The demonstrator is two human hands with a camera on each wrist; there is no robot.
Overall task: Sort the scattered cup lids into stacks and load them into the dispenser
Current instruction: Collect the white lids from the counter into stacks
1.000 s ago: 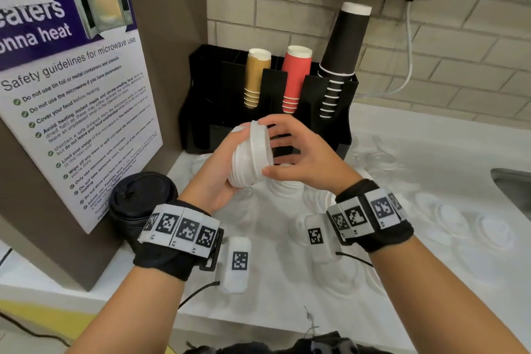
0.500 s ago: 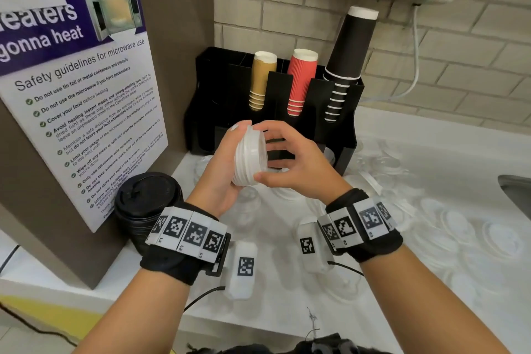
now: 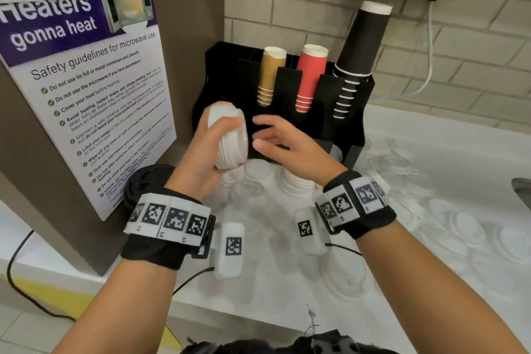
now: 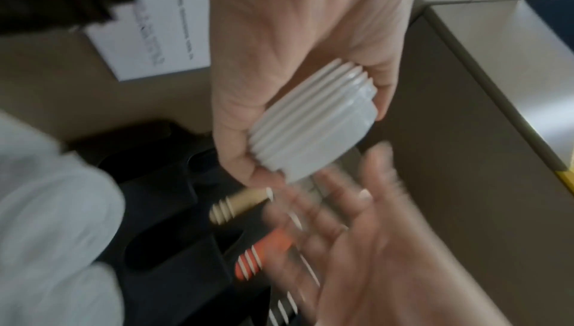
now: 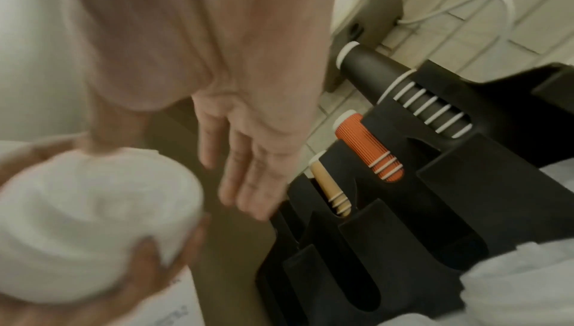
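My left hand (image 3: 214,146) grips a stack of white cup lids (image 3: 230,138) held on edge, just in front of the black dispenser (image 3: 353,112). In the left wrist view the stack of white cup lids (image 4: 313,125) sits between thumb and fingers, its ridged rims showing. My right hand (image 3: 275,138) hovers just right of the stack with straight fingers, holding nothing. The right wrist view shows the right hand (image 5: 248,169) flat and the blurred lid stack (image 5: 93,220) at lower left. More white lids (image 3: 296,184) sit stacked on the counter below my hands.
The dispenser holds tan cups (image 3: 270,75), red cups (image 3: 310,75) and tall black cups (image 3: 359,52). A stack of black lids (image 3: 146,181) stands by the brown panel with a microwave poster (image 3: 86,80). Several clear and white lids (image 3: 459,224) lie scattered on the white counter at right.
My right hand has let go of the lid stack and drawn slightly right, fingers straightened. The left hand now holds the stack alone and has lifted it up and left toward the dispenser.
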